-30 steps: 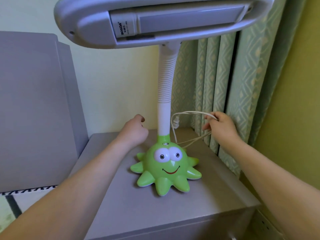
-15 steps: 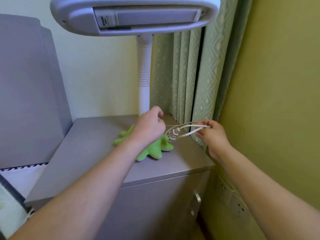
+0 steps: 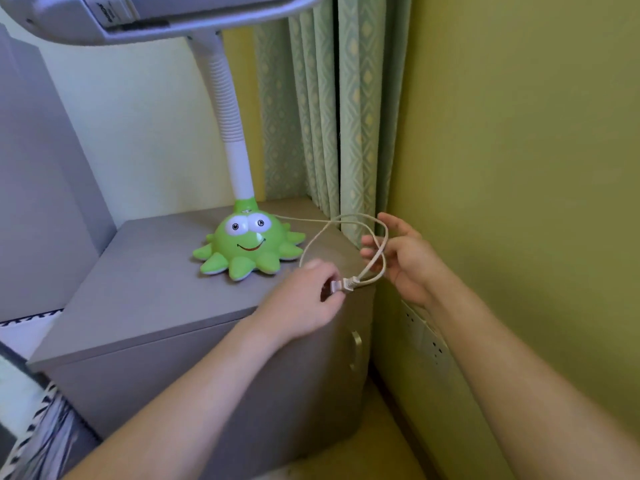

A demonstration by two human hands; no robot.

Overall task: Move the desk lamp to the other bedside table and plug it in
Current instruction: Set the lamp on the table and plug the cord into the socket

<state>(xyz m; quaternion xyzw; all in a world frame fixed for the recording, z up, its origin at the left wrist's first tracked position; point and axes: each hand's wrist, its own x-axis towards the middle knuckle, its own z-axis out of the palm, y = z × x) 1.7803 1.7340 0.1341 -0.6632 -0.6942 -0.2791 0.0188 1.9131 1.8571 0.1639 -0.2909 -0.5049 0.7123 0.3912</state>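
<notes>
The desk lamp [image 3: 249, 245] stands on the desk [image 3: 145, 278]; beside its base, the left hand [image 3: 304, 299] pinches the rigid plug [image 3: 341, 285], right hand [image 3: 405, 258] spread through the limp cord [image 3: 346, 223]

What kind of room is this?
Probably a bedroom: a grey bedside table carries a child's octopus lamp, with curtains behind and what looks like a padded headboard beside it.
</notes>
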